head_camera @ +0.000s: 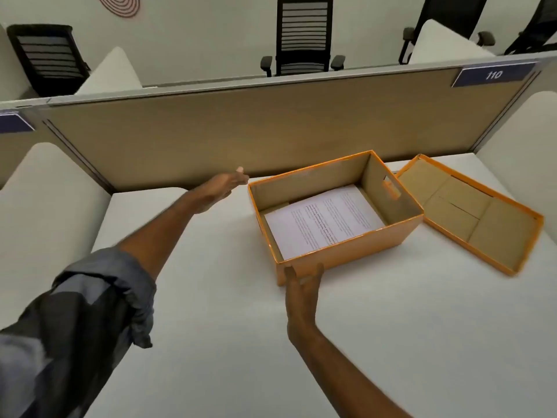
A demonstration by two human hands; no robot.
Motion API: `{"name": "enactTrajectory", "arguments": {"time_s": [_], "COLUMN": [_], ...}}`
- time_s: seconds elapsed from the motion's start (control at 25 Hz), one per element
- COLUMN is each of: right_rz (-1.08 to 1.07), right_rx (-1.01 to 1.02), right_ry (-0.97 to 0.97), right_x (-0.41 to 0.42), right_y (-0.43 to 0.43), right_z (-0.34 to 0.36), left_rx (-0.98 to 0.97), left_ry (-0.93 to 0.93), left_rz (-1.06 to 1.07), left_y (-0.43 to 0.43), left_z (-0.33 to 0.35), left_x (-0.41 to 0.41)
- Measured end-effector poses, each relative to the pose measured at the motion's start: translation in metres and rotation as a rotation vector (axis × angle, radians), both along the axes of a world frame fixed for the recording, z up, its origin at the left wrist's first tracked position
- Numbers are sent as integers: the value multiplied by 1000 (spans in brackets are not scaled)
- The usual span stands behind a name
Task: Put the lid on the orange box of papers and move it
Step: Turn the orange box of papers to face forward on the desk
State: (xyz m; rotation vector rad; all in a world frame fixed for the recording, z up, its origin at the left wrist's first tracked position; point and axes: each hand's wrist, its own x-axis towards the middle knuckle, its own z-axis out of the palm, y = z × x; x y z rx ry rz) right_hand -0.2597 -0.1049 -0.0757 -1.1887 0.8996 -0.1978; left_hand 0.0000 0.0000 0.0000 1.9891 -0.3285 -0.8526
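An orange box [355,251] stands open on the white desk, with a stack of printed papers [325,220] lying on its bottom. Its orange lid [470,212] lies upside down to the right, its near edge leaning against the box's right wall. My left hand [221,185] is stretched out beside the box's far left corner, fingers apart, holding nothing. My right hand [303,289] is at the box's near left corner, fingers spread against the front wall.
A tan partition [241,131] with a "110" label [494,74] closes the desk's far edge just behind the box. White side dividers [45,206] flank the desk. Black office chairs [303,37] stand beyond the partition. Bare desk surface [241,327] lies in front.
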Motion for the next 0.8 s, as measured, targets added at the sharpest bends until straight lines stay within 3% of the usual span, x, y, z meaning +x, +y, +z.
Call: {"name": "enactTrajectory", "arguments": {"time_s": [0.28,0.8], "right_rz": [-196,-200], "right_rx": [-78,-52], "right_ry": [-139,-159], "right_x": [38,27], "right_y": [20,18], "right_z": [-4,-2], "left_rx": [140,139], "left_ry": [9,-25], "left_rz": [-97,-143], "left_y": [-24,-30], "left_z": [-17,-35], "left_x": [50,46]}}
